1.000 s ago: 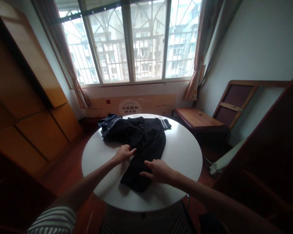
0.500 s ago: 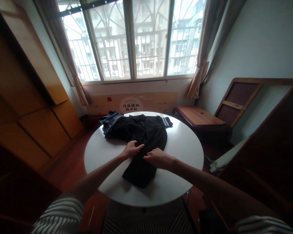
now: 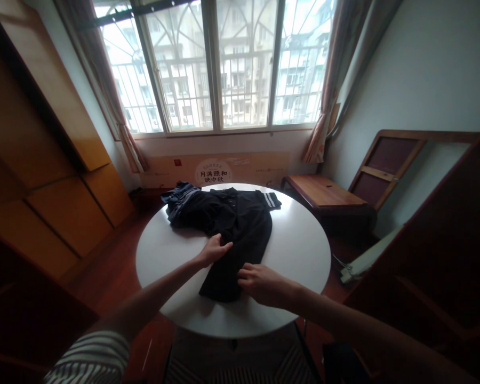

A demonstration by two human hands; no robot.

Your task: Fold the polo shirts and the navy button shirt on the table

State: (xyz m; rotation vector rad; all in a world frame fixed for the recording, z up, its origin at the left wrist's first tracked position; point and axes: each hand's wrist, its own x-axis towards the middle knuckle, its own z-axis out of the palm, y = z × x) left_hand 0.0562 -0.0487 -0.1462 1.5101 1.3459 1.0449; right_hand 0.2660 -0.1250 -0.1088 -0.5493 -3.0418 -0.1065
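A black shirt [image 3: 244, 226] lies on a round white table [image 3: 304, 256], its narrow folded end toward me. Small buttons show near its far side, and two white stripes mark a sleeve cuff at the far right. My left hand [image 3: 213, 252] rests at the shirt's left edge, thumb and forefinger apart, its other fingers partly hidden. On the near right edge, my right hand [image 3: 260, 282] has its fingers curled and pinched on the cloth. Bunched dark blue cloth [image 3: 180, 197] with lighter bands lies against the shirt at the far left; where one ends is hard to tell.
Behind the table, a printed cardboard panel [image 3: 260, 165] leans below the window [image 3: 240, 69]. A low wooden table [image 3: 324, 190] stands at the back right. Wooden cabinets [image 3: 64, 213] line the left, and a dark wooden piece [image 3: 436, 266] rises at the right.
My right hand has moved down along the shirt's right edge toward me, and the near right corner has drawn in. My left hand has shifted slightly down and left.
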